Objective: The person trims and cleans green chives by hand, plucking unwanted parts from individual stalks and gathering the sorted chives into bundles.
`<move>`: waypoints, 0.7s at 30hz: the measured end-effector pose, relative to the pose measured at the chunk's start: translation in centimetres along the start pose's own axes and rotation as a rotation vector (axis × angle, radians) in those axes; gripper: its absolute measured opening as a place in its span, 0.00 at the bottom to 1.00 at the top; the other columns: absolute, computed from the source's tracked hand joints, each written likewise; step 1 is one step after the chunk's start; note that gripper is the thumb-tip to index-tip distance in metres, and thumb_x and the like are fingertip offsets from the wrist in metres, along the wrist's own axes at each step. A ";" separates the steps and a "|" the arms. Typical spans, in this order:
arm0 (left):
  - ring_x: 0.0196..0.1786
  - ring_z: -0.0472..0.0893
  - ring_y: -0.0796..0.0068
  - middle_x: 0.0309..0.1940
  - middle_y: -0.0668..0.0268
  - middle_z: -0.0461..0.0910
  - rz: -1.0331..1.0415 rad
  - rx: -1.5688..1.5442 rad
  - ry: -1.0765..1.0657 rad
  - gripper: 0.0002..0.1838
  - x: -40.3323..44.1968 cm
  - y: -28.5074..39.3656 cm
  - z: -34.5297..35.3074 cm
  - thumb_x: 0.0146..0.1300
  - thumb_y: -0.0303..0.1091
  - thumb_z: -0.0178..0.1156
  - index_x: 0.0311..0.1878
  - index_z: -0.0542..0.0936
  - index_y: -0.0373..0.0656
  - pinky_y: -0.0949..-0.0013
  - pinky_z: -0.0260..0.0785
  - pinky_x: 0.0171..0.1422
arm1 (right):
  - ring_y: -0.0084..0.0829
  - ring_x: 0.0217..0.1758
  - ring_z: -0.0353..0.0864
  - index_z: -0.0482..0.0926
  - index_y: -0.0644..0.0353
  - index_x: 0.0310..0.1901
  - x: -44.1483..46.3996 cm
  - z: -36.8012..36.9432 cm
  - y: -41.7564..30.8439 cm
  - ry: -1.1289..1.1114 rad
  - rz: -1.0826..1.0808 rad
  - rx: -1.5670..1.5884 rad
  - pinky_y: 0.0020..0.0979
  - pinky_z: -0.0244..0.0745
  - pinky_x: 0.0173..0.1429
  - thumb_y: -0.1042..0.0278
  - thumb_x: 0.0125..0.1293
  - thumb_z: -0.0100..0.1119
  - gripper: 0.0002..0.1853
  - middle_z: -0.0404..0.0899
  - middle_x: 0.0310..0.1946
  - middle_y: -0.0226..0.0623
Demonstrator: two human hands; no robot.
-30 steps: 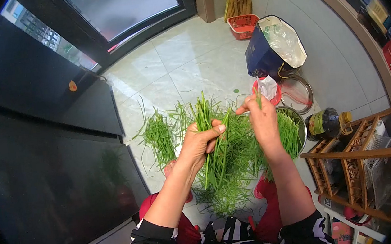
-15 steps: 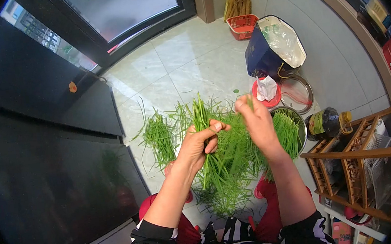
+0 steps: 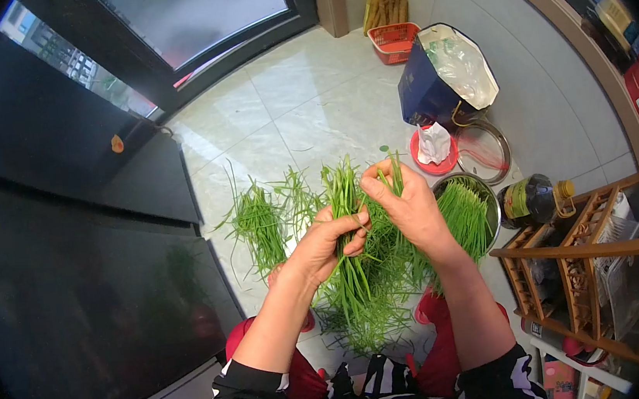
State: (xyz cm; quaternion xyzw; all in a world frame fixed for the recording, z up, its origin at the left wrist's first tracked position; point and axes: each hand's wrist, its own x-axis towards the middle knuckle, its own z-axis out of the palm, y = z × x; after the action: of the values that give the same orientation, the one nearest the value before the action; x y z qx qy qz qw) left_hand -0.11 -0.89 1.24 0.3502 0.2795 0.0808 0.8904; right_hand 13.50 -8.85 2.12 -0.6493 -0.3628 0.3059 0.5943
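My left hand [image 3: 329,243] is wrapped round an upright bunch of chives [image 3: 342,184], its stems above the fist and long green leaves hanging below. Close by on the right, my right hand [image 3: 411,204] pinches a few chive strands [image 3: 396,173] between thumb and fingers. Under both hands, loose chives [image 3: 371,320] are spread over the floor. Another heap of chives [image 3: 258,223] lies to the left. On the right, a round metal bowl [image 3: 500,218] holds chives laid side by side [image 3: 463,214].
Beyond the bowl are a red dish [image 3: 423,164] with white paper, a steel lid [image 3: 505,168], a dark blue bag [image 3: 418,88] lined with plastic and a red basket [image 3: 396,50]. An oil bottle [image 3: 541,199] and wooden rack [image 3: 574,254] stand right, a dark fridge [image 3: 88,294] left.
My right hand has moved left and slightly down, close to the bunch, and chive strands now show in its pinch. My left hand keeps its grip and has shifted slightly right.
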 end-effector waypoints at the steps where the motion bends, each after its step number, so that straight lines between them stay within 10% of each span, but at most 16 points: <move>1: 0.17 0.64 0.83 0.22 0.70 0.70 0.000 0.018 0.009 0.06 0.0 -0.1 0.1 0.60 0.31 0.59 0.34 0.72 0.43 0.77 0.54 0.23 | 0.20 0.28 0.74 0.75 0.62 0.39 -0.1 0.0 -0.3 0.003 0.001 0.000 0.25 0.69 0.35 0.58 0.64 0.58 0.14 0.76 0.26 0.30; 21: 0.18 0.61 0.89 0.17 0.78 0.66 0.062 0.372 0.155 0.10 0.1 1.0 -2.1 0.61 0.38 0.62 0.37 0.75 0.43 0.81 0.50 0.21 | 0.21 0.32 0.74 0.78 0.62 0.37 0.7 -2.1 1.0 0.372 0.217 -0.051 0.27 0.69 0.42 0.61 0.64 0.56 0.12 0.77 0.27 0.30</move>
State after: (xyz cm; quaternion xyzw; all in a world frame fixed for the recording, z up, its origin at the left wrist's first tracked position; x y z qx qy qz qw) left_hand -1.14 1.13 0.57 0.5097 0.3463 0.0816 0.7833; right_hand 15.70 -9.47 1.36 -0.7446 -0.1828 0.2337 0.5979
